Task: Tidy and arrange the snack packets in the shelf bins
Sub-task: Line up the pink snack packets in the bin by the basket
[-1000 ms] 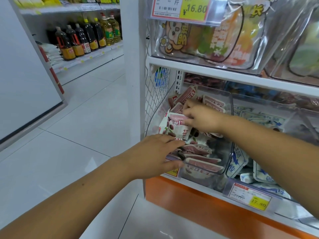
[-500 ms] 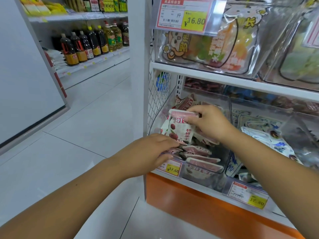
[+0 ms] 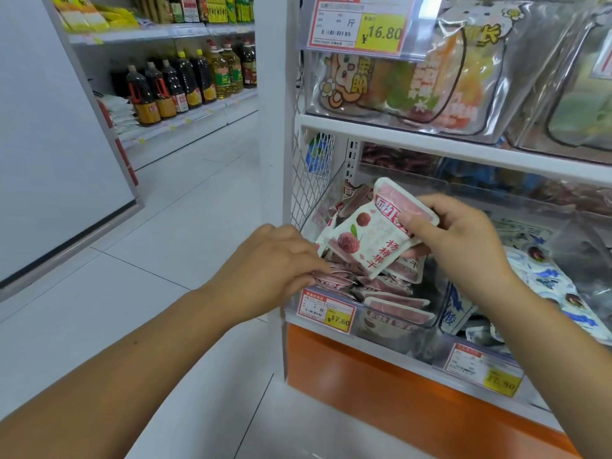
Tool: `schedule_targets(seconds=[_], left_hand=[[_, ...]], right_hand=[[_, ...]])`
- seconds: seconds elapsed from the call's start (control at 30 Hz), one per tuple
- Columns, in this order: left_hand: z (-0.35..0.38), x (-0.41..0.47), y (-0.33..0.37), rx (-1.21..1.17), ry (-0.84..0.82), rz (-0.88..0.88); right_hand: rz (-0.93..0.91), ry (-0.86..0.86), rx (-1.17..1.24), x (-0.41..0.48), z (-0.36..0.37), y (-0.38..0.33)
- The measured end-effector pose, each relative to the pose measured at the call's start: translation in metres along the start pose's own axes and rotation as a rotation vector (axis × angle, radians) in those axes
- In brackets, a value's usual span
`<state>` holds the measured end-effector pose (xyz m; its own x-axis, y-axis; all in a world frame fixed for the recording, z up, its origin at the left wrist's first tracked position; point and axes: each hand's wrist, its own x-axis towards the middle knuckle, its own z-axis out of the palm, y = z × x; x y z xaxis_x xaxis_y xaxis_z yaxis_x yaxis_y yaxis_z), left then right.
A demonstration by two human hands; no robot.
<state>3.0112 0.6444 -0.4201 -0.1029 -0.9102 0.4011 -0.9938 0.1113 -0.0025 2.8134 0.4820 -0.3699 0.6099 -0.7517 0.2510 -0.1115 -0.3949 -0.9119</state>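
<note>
Lifted clear of the pile since half a second ago, one pink-and-white snack packet (image 3: 367,243) hangs tilted above the clear bin (image 3: 390,329), and the right hand (image 3: 460,240) sits higher than before. That hand pinches the packet by its pink top seal, thumb on the front and fingers behind. A second pale corner pokes out at 9 o'clock from it; I cannot tell whether this is another held packet.

The left hand (image 3: 265,263) keeps its place at the bin's front-left corner, at 8 o'clock from the raised packet. Its thumb and bent fingers nip the ends of the stacked packets (image 3: 334,281). Roughly five pink edges show along the bin's front, and more are buried beneath.

Three price tags carry yellow prices: the 16.80 tag (image 3: 361,24) at 12 o'clock, the 17.60 tag (image 3: 326,309) on the bin's front, and the 17.80 tag (image 3: 483,369), blurred, at 5 o'clock.

Blue-and-white packets (image 3: 546,279) fill the neighbouring bin at 3 o'clock, partly hidden by the right forearm. The bottles (image 3: 185,84) at 10 o'clock stand too crowded to count.
</note>
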Motion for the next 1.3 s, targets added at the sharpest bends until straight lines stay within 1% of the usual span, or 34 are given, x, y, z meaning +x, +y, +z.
schedule_targets(seconds=[0.1, 0.2, 0.3, 0.43, 0.47, 0.53, 0.6, 0.67, 0.73, 0.8, 0.93, 1.07, 1.17, 1.2, 1.23, 1.3], left_hand=[[0.001, -0.004, -0.005, -0.021, -0.005, -0.008], [0.004, -0.004, -0.007, 0.026, -0.042, -0.005], [0.005, -0.003, -0.006, 0.046, -0.068, -0.02], [0.002, -0.002, -0.004, -0.007, -0.114, -0.079], [0.001, -0.001, -0.003, -0.02, -0.135, -0.097], [0.0, 0.001, -0.003, -0.024, -0.15, -0.11], [0.0, 0.002, -0.004, -0.019, -0.126, -0.107], [0.001, 0.001, -0.005, -0.04, -0.112, -0.14], [0.003, 0.0, -0.006, -0.058, -0.102, -0.147], [0.004, 0.0, -0.007, -0.085, -0.09, -0.143], [0.001, 0.0, -0.006, -0.146, -0.078, -0.157], [0.001, 0.0, -0.005, -0.087, -0.074, -0.138], [0.003, -0.002, -0.003, -0.01, -0.057, -0.11], [0.003, -0.002, -0.002, 0.01, -0.046, -0.099], [0.002, -0.002, 0.0, 0.034, -0.037, -0.091], [0.003, -0.001, 0.002, 0.08, -0.031, -0.081]], right_hand=[[-0.052, 0.056, 0.049, -0.012, -0.005, -0.008], [-0.088, 0.036, 0.009, -0.021, -0.008, -0.013], [-0.193, -0.024, -0.174, -0.029, -0.005, -0.011], [-0.326, -0.173, -0.558, -0.033, 0.009, -0.004], [-0.352, -0.201, -0.604, -0.033, 0.014, -0.002], [-0.373, -0.209, -0.615, -0.033, 0.025, 0.002], [-0.353, -0.216, -0.602, -0.033, 0.039, 0.002], [-0.315, -0.244, -0.607, -0.033, 0.052, 0.003], [-0.239, -0.293, -0.629, -0.03, 0.058, 0.005], [-0.14, -0.377, -0.634, -0.026, 0.056, 0.008], [-0.078, -0.527, -0.705, -0.017, 0.057, 0.012], [-0.04, -0.691, -0.89, -0.005, 0.07, 0.014], [-0.03, -0.835, -0.909, -0.006, 0.065, 0.008], [-0.038, -0.86, -0.897, -0.008, 0.058, 0.001], [-0.057, -0.841, -0.875, -0.008, 0.051, -0.007], [-0.106, -0.669, -0.806, -0.001, 0.034, -0.019]])
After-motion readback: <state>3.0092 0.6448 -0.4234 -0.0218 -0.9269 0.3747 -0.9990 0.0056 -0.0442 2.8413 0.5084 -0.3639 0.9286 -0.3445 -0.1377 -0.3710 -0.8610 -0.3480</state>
